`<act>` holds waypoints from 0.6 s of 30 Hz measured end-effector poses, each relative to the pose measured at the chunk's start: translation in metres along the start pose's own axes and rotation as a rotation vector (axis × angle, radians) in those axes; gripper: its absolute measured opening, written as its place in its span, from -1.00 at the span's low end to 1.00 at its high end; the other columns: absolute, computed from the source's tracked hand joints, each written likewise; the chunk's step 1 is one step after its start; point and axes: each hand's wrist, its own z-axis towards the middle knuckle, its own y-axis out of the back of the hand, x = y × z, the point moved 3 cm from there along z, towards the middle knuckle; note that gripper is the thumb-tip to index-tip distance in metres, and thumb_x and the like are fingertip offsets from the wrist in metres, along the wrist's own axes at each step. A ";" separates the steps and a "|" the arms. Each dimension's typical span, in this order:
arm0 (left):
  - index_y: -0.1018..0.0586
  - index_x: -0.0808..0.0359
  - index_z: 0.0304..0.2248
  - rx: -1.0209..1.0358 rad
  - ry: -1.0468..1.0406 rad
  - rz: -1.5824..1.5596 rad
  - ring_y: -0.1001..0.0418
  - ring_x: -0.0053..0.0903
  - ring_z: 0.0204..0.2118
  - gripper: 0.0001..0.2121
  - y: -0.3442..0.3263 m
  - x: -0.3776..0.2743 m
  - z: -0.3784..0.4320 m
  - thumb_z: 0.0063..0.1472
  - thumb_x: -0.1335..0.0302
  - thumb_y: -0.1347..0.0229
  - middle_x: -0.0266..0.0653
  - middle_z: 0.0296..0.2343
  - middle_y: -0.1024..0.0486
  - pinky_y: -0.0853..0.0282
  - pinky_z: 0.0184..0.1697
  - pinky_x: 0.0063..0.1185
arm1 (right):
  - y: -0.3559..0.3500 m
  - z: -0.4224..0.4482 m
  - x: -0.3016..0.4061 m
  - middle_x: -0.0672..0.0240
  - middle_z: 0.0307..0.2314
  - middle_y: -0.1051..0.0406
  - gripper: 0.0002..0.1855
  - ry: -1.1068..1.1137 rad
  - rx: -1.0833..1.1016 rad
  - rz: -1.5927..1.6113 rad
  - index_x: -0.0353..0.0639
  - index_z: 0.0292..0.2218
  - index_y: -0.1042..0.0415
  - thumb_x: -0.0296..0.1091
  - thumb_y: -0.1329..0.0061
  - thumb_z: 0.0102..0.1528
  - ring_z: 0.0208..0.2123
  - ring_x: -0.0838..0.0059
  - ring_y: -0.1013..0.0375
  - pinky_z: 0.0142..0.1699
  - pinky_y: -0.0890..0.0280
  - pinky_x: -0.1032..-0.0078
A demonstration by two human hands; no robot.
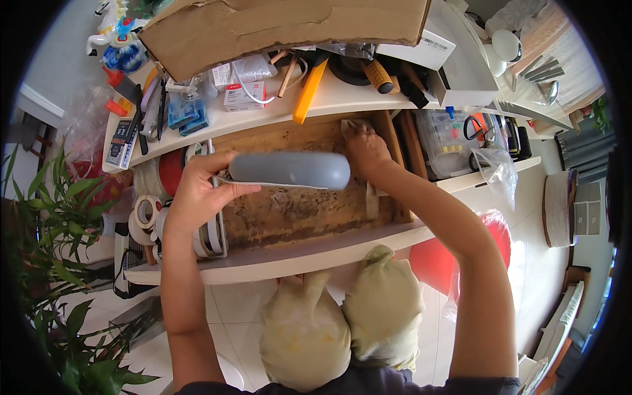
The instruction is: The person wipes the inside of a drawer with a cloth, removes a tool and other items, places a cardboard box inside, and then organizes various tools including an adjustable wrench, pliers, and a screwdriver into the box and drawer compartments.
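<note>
My left hand [200, 190] grips the end of a grey rounded, oblong object [291, 168] with a thin white lower edge. It hangs above an open wooden drawer [291, 212] whose bottom is stained dark. Inside the drawer, at its far right corner, my right hand [366, 148] presses down with bent fingers on a pale crumpled cloth or tissue [349, 126]. A pale strip [372, 200] lies on the drawer bottom below that wrist. White-rimmed organisers and tape rolls [146, 212] fill the drawer's left end.
Above the drawer, the cluttered white tabletop [266, 116] holds a cardboard box [286, 29], a yellow-handled tool [310, 91] and small boxes [244, 96]. A clear plastic box [444, 143] stands right of the drawer. Leafy plants [64, 227] crowd the left; a red container [434, 261] is lower right.
</note>
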 end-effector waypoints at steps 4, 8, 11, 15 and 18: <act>-0.59 0.38 -0.33 -0.122 0.028 -0.069 -0.42 -0.75 -0.41 -0.78 0.013 0.003 -0.002 -0.04 0.62 -0.25 -0.36 -0.45 -0.55 -0.33 -0.34 -0.72 | 0.007 -0.027 0.042 -0.09 -0.09 -0.31 -0.63 0.336 0.268 -0.013 -0.39 -0.14 -0.36 -0.56 0.01 -0.04 -0.22 0.28 -0.49 -0.28 -0.46 0.55; -0.58 0.38 -0.34 -0.168 -0.034 -0.189 -0.43 -0.75 -0.41 -0.79 0.012 0.002 0.000 -0.04 0.63 -0.25 -0.38 -0.45 -0.54 -0.35 -0.34 -0.73 | 0.010 -0.046 0.069 0.01 -0.17 -0.39 -0.58 0.588 0.011 0.347 -0.14 -0.09 -0.38 -0.55 0.01 -0.04 -0.25 0.29 -0.49 -0.27 -0.46 0.49; -0.55 0.39 -0.32 -0.163 -0.016 -0.189 -0.44 -0.71 -0.38 -0.77 0.014 0.005 -0.003 -0.04 0.65 -0.25 -0.34 -0.43 -0.53 -0.36 -0.30 -0.71 | 0.043 -0.047 0.051 0.01 -0.20 -0.39 -0.58 0.532 0.164 0.373 -0.01 -0.10 -0.41 -0.52 0.00 -0.04 -0.23 0.23 -0.48 -0.25 -0.46 0.41; -0.53 0.40 -0.31 -0.186 -0.017 -0.188 -0.45 -0.70 -0.38 -0.77 0.013 0.010 -0.007 -0.02 0.65 -0.24 -0.32 -0.42 -0.54 -0.38 -0.28 -0.69 | 0.047 -0.029 0.012 0.03 -0.25 -0.39 -0.62 0.318 -0.278 -0.095 -0.08 -0.14 -0.45 -0.47 -0.03 -0.07 -0.20 0.10 -0.44 -0.23 -0.45 0.37; -0.54 0.41 -0.30 -0.192 -0.060 -0.215 -0.46 -0.70 -0.37 -0.78 0.011 0.010 -0.004 0.00 0.64 -0.23 -0.32 -0.41 -0.54 -0.41 -0.29 -0.69 | 0.007 -0.027 0.006 0.09 -0.28 -0.39 -0.68 0.295 -0.169 -0.402 -0.20 -0.19 -0.46 -0.47 -0.01 -0.06 -0.20 0.06 -0.42 -0.23 -0.45 0.41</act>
